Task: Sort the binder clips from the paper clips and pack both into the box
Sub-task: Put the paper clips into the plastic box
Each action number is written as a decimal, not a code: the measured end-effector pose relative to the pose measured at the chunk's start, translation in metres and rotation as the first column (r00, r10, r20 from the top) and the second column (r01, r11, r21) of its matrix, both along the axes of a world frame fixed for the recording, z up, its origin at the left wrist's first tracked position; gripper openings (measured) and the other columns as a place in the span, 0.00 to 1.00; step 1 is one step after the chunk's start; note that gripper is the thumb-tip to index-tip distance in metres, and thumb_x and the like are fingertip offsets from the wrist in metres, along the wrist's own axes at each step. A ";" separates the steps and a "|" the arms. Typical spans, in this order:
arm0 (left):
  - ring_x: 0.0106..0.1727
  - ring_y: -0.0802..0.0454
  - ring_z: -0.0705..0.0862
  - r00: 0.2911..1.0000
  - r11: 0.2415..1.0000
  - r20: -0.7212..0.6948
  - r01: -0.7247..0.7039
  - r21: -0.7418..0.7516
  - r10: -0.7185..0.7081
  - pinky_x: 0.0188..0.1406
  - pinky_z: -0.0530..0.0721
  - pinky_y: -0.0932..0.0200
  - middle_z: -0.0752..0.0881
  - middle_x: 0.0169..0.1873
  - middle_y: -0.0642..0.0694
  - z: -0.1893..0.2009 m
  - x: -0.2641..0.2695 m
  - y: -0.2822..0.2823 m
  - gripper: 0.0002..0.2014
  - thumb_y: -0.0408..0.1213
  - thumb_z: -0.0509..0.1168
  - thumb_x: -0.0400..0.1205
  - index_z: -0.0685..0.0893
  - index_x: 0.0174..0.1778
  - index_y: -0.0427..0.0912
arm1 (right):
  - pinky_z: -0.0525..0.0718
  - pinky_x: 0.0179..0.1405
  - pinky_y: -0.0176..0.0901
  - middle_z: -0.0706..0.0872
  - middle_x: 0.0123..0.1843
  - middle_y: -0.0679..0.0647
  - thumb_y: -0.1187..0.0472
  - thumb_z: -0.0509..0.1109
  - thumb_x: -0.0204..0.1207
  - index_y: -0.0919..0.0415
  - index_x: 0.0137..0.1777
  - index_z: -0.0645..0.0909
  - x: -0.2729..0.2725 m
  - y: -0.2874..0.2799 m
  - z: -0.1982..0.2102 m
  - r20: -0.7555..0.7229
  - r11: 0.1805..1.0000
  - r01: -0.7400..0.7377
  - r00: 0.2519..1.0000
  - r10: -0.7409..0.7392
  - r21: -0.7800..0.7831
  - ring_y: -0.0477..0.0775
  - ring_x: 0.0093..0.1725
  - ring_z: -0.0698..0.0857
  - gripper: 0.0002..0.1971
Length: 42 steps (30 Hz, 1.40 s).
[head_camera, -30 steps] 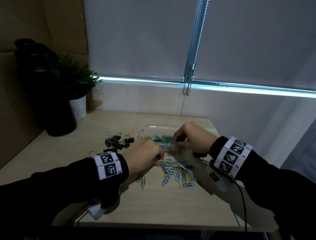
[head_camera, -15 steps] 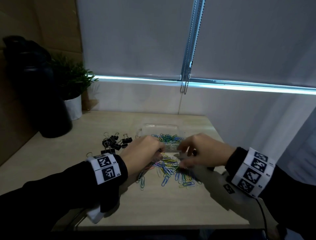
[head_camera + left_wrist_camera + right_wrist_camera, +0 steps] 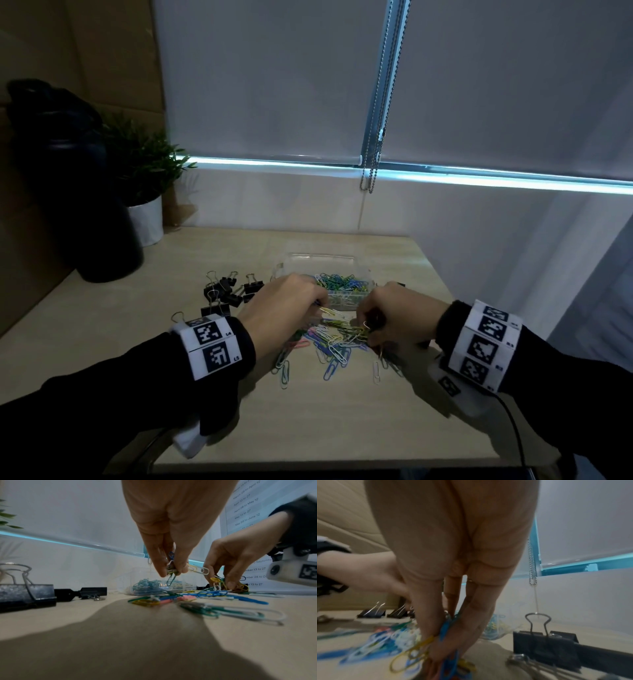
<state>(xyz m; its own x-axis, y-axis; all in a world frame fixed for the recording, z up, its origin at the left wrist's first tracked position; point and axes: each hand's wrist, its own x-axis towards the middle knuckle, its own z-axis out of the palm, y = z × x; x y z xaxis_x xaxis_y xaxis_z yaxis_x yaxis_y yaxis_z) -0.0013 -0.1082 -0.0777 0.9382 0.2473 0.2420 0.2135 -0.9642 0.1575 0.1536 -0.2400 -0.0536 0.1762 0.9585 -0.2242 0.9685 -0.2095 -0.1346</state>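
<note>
A loose heap of coloured paper clips lies on the table between my two hands. My left hand pinches a small bunch of paper clips just above the heap. My right hand reaches down into the heap's right side and pinches several clips there. Behind the hands stands a clear plastic box with many paper clips inside. Black binder clips lie in a group left of the box, and another binder clip sits just right of my right hand.
A tall black bottle and a small potted plant stand at the back left of the wooden table. A bead chain hangs from the blind behind. A printed sheet shows on the right wall.
My right hand came back from the box and went down into the heap's right side. My left hand stayed at the heap's left, now holding a bunch of clips lifted off it.
</note>
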 end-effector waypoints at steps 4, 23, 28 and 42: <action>0.48 0.50 0.84 1.000 1.000 -0.015 -0.001 -0.027 0.001 0.47 0.83 0.52 0.86 0.46 0.49 0.001 0.001 0.000 0.07 0.41 0.66 0.82 0.87 0.53 0.48 | 0.80 0.40 0.39 0.90 0.43 0.55 0.61 0.75 0.72 0.59 0.49 0.89 0.013 0.010 0.019 -0.030 0.995 0.026 0.999 -0.023 0.093 0.55 0.43 0.86 0.07; 0.41 0.59 0.83 0.996 0.987 0.072 -0.041 -0.153 0.053 0.41 0.75 0.66 0.88 0.41 0.55 0.019 0.006 0.018 0.04 0.40 0.70 0.79 0.89 0.47 0.50 | 0.79 0.42 0.34 0.83 0.39 0.45 0.57 0.69 0.76 0.54 0.55 0.87 0.017 -0.025 0.011 -0.011 0.991 0.042 0.999 -0.041 0.131 0.45 0.39 0.82 0.10; 0.41 0.58 0.84 0.997 0.987 -0.004 -0.082 -0.136 0.083 0.36 0.70 0.74 0.90 0.43 0.49 0.028 0.026 0.050 0.05 0.35 0.71 0.79 0.89 0.49 0.43 | 0.79 0.43 0.33 0.90 0.48 0.50 0.54 0.69 0.77 0.54 0.55 0.87 0.019 -0.035 -0.005 -0.038 0.994 0.055 0.998 -0.052 0.091 0.43 0.40 0.80 0.11; 0.63 0.56 0.75 0.907 0.987 -0.393 0.121 -0.108 -0.155 0.62 0.80 0.57 0.70 0.67 0.54 0.011 0.013 -0.009 0.42 0.67 0.69 0.69 0.68 0.77 0.54 | 0.85 0.54 0.48 0.89 0.52 0.52 0.57 0.64 0.78 0.53 0.57 0.85 0.017 -0.013 -0.022 0.011 0.988 0.023 1.000 -0.025 0.154 0.54 0.52 0.86 0.12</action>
<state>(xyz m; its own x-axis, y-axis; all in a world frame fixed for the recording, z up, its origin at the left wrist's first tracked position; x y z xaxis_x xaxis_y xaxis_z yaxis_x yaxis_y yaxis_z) 0.0121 -0.1176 -0.0663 0.9784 0.1111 -0.1743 0.1401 -0.9764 0.1642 0.1701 -0.2529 -0.0753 0.2012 0.9769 -0.0720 0.9653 -0.2103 -0.1550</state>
